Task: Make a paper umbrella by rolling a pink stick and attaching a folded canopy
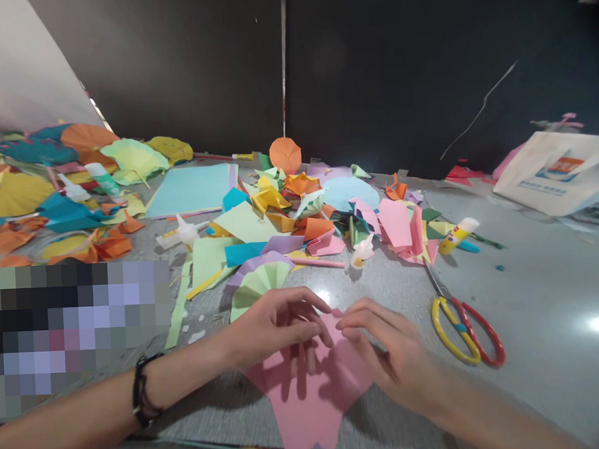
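Observation:
A pink paper cutout (307, 403) with pointed, notched ends lies in front of me at the table's near edge. Over its upper part, my left hand (288, 324) has its fingers loosely curved and apart, casting shadows on the paper; the index fingertip reaches its top edge. My right hand (389, 346) pinches that top edge near the upper right, thumb and fingers together. Just behind my left hand sits a pleated green paper fan (260, 286), partly covered by it. To the right lie scissors (455, 323) with one yellow and one red handle loop.
A heap of folded paper (279, 212) spreads across the table behind my hands. Glue bottles (363, 251) and a yellow glue stick (459, 235) stand or lie around it. Paper fans (138, 159) are at the left, a white bag (555, 173) at the right. A dark panel (396, 68) rises behind.

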Available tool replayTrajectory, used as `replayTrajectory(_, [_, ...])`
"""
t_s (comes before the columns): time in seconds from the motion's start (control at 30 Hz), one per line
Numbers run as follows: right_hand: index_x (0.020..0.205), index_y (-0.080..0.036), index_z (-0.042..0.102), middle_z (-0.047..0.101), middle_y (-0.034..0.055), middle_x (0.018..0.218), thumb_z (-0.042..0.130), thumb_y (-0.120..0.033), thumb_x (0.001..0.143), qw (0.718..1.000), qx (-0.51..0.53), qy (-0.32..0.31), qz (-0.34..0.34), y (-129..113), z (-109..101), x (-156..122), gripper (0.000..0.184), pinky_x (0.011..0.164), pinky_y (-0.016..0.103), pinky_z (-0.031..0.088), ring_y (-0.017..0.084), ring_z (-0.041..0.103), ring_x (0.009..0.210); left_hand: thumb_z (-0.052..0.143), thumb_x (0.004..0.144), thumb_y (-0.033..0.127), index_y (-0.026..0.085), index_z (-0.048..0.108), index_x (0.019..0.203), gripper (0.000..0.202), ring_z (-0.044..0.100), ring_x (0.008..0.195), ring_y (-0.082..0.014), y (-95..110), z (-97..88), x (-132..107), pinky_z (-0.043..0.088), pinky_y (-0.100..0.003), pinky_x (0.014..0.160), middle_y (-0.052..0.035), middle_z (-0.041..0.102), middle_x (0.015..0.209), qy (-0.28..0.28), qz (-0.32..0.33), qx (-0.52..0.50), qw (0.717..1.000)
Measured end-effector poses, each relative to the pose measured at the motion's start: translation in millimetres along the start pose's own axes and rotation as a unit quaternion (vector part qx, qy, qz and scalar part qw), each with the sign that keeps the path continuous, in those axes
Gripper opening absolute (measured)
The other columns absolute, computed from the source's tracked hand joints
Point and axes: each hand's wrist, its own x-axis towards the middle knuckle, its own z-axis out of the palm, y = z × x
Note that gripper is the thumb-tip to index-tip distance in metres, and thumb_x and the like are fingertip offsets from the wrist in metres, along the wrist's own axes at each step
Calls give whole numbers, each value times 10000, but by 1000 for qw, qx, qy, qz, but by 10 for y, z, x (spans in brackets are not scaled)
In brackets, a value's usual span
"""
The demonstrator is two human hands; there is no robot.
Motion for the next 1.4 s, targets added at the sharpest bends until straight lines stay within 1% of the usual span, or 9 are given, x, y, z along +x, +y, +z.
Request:
replayTrajectory(0.07, [1055, -203, 642, 697, 35, 952, 606, -156, 1009, 1000, -9, -4, 3, -11, 18, 2, 75, 770, 291, 529, 174, 673, 895, 797, 899, 274, 158, 628, 1143, 319, 776, 633, -184, 10, -21, 7, 591, -217, 508, -109, 795, 974, -6, 14, -20, 1000])
replayTrajectory(0.17, [1061, -208, 635, 694, 36, 960, 659, -152, 976, 1000, -15, -8, 4, -10, 55, -9, 105, 767, 297, 526, 180, 669, 895, 828, 870, 254, 162, 611, 1151, 367, 781, 647, -192, 18, -47, 11, 585, -209, 505, -111, 794, 974, -16, 22, -41, 999])
replayTrajectory(0.3, [1001, -223, 607, 661, 16, 894, 589, -111, 1011, 1000, 17, -14, 9, 13, 72, -19, 114, 720, 283, 498, 160, 630, 827, 829, 873, 280, 155, 608, 1163, 386, 784, 655, -195, 23, -54, 3, 588, -215, 516, -125, 786, 1014, -16, 24, -31, 999])
replayTrajectory(0.57, [1010, -225, 522, 616, 22, 921, 512, -120, 1024, 995, 17, -87, 36, -52, 13, 21, 107, 711, 290, 460, 166, 585, 825, 829, 865, 274, 152, 624, 1138, 363, 756, 630, -151, 22, -18, 8, 567, -193, 510, -97, 780, 970, -9, 32, 4, 999])
replayTrajectory(0.7, [985, -232, 497, 610, 13, 917, 515, -146, 1021, 996, 10, -80, 41, -23, 40, -5, 95, 727, 295, 458, 170, 588, 840, 837, 855, 281, 158, 620, 1122, 366, 758, 623, -156, 21, -20, 13, 571, -192, 491, -86, 772, 963, -5, 29, -7, 1000])
replayTrajectory(0.83, [984, -233, 506, 623, 11, 920, 531, -157, 1003, 996, 15, -72, 49, 8, 56, -40, 82, 754, 305, 472, 171, 598, 855, 859, 829, 289, 152, 620, 1095, 383, 745, 604, -158, 41, -19, 9, 543, -183, 459, -65, 752, 903, 19, 26, -3, 999])
replayTrajectory(1.07, [996, -229, 534, 655, 23, 926, 544, -139, 976, 998, -6, -53, 28, -18, 52, -18, 93, 738, 304, 501, 176, 625, 854, 908, 743, 196, 149, 661, 1060, 404, 587, 490, -68, 21, -11, 1, 533, -165, 473, 65, 624, 650, 51, 25, 14, 998])
replayTrajectory(1.23, [954, -237, 545, 672, 13, 893, 641, -152, 971, 999, -15, -31, 5, 7, 73, -32, 129, 730, 305, 515, 185, 644, 837, 890, 781, 230, 157, 658, 1077, 383, 639, 505, -100, 16, -21, 3, 546, -190, 483, 37, 660, 678, 40, 14, 16, 999])
replayTrajectory(1.4, [1004, -237, 579, 687, 21, 945, 576, -97, 1018, 999, 5, -37, 16, 37, 80, -36, 140, 752, 305, 530, 180, 647, 860, 856, 833, 250, 156, 669, 1077, 322, 697, 583, -133, 31, -13, 0, 562, -198, 511, 21, 666, 697, 21, 13, 10, 1000])
